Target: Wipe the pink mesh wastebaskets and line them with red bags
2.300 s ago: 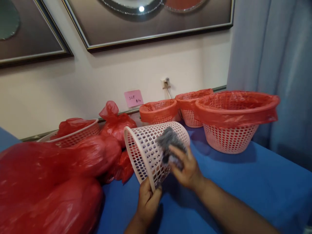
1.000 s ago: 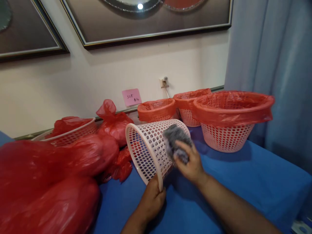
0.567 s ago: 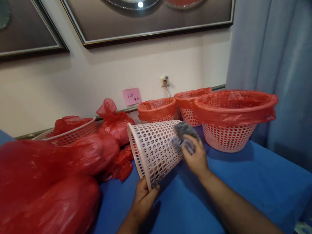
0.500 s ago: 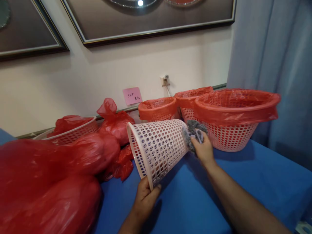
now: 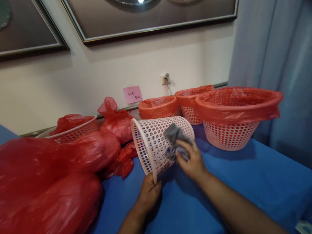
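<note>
A pale pink perforated plastic basket (image 5: pixel 156 133) lies tipped on its side above the blue table, its open mouth facing left. My left hand (image 5: pixel 149 191) is closed on the lower edge of its rim, thumb on the outside. Against the basket's side wall, my right hand (image 5: pixel 191 161) presses a bunched grey cloth (image 5: pixel 174 133), gripped between thumb and fingers. Part of the basket's wall is hidden behind the cloth and the right hand.
Red plastic bags (image 5: pixel 48 191) pile up on the left, beside a white basket (image 5: pixel 80 131) holding red plastic. Behind and right stand a small lined basket (image 5: pixel 158 109), another lined basket (image 5: pixel 191 113) and a large one (image 5: pixel 229 135). A blue cloth (image 5: pixel 246 182) covers the table.
My right hand has moved left with the cloth, from the basket's base end to the middle of its side. The basket has turned slightly; my left hand keeps its rim.
</note>
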Action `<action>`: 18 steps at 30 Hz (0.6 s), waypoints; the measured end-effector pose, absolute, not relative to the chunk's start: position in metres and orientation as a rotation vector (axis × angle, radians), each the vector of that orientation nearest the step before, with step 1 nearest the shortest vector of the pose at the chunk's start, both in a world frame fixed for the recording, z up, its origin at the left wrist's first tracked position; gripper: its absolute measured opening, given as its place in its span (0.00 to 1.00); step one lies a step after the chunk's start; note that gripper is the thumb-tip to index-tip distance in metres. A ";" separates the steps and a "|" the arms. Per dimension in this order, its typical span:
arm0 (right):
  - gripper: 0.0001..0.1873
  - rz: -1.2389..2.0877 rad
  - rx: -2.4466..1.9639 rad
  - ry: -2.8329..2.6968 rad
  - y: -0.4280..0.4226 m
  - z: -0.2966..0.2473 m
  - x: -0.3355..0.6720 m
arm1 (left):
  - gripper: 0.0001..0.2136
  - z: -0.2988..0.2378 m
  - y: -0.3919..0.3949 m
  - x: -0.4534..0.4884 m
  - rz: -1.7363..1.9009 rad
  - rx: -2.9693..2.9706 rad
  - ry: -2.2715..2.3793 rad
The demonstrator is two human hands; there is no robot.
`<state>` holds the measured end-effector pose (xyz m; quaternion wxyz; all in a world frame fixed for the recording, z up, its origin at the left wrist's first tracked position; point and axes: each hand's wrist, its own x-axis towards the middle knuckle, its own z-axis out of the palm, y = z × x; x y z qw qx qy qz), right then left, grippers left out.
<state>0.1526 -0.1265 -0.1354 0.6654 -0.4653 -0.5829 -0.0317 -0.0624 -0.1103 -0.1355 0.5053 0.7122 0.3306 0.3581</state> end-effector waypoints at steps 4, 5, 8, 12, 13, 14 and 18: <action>0.24 0.111 -1.335 -0.851 -0.099 -0.138 0.188 | 0.23 -0.132 -0.099 -0.060 0.769 1.938 0.776; 0.24 0.089 -1.309 -0.879 -0.101 -0.136 0.188 | 0.25 -0.131 -0.098 -0.060 0.737 1.980 0.779; 0.26 -0.066 -1.087 -1.235 -0.123 -0.130 0.169 | 0.27 -0.126 -0.101 -0.060 0.681 2.030 0.824; 0.32 -0.181 -0.710 -1.728 -0.153 -0.125 0.134 | 0.24 -0.111 -0.112 -0.060 0.743 1.817 0.822; 0.32 -0.185 -0.650 -1.789 -0.156 -0.126 0.129 | 0.23 -0.105 -0.114 -0.060 0.778 1.750 0.801; 0.32 -0.184 -0.610 -1.824 -0.157 -0.126 0.126 | 0.23 -0.100 -0.115 -0.059 0.810 1.699 0.787; 0.27 -0.149 -0.809 -1.624 -0.137 -0.134 0.139 | 0.24 -0.089 -0.111 -0.056 0.852 1.598 0.818</action>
